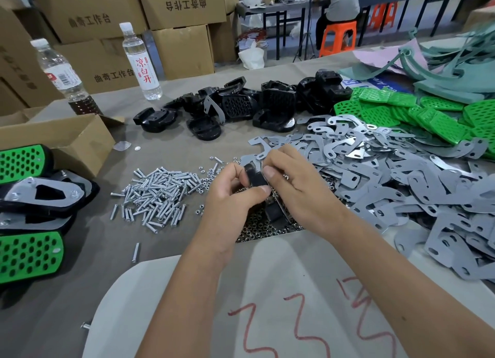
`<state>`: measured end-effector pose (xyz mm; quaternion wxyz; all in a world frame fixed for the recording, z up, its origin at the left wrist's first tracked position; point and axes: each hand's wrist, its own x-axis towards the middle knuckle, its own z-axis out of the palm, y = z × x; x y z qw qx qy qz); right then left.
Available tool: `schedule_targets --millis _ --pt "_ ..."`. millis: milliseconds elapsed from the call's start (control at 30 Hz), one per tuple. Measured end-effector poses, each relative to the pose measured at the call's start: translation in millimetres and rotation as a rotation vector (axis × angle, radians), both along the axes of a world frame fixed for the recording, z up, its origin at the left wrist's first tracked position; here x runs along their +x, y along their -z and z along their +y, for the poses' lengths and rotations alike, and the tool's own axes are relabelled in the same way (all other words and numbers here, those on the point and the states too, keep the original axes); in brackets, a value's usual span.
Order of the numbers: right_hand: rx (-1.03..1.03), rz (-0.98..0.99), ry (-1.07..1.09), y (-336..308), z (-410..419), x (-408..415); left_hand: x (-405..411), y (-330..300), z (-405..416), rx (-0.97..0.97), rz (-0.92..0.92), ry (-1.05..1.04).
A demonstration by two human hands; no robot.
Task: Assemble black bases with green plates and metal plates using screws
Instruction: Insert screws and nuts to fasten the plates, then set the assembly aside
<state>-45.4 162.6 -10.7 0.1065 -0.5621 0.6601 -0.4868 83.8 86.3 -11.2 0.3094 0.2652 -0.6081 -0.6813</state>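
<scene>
Left hand: the left hand (235,194) reaches in from the lower middle of the frame, forearm bare, fingers curled inward and thumb laid across toward the right, gripping the small black plastic base (255,177) at centre frame.
Right hand: the right hand (294,180) comes in from the lower right, knuckles up, fingers bent down over the far side of the same base, thumb tip pressed against its near top edge.
Held part: the base sits upright between both thumbs, its top showing in the gap between the two hands; the lower half is hidden behind the fingers, so I cannot tell whether a plate is already on it.
Under the hands: a patch of small metal nuts (257,227) lies right below the wrists.
Screws: a heap of silver machine screws (158,194) lies just left of the left hand.
Metal plates: a wide spread of grey curved metal plates (388,175) fills the right side, touching the area behind the right hand.
Green plates: perforated bright green plastic plates (417,113) are piled at the upper right.
Loose bases: more black bases (241,108) are heaped above centre.
Finished pieces: assembled black-and-green units (29,218) are stacked at the left edge.
Bottles: two clear plastic water bottles (140,63) stand at the upper left.
</scene>
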Motion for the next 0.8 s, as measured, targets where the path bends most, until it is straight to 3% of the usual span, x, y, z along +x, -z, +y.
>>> schedule_targets --millis 633,800 --pt "-0.048 -0.023 0.122 -1.0 -2.6 6.9 -1.0 1.5 2.9 -0.060 -0.010 -0.003" --pt "-0.010 -0.036 0.016 -3.0 4.7 3.7 -0.3 0.5 1.4 -0.081 0.004 -0.004"
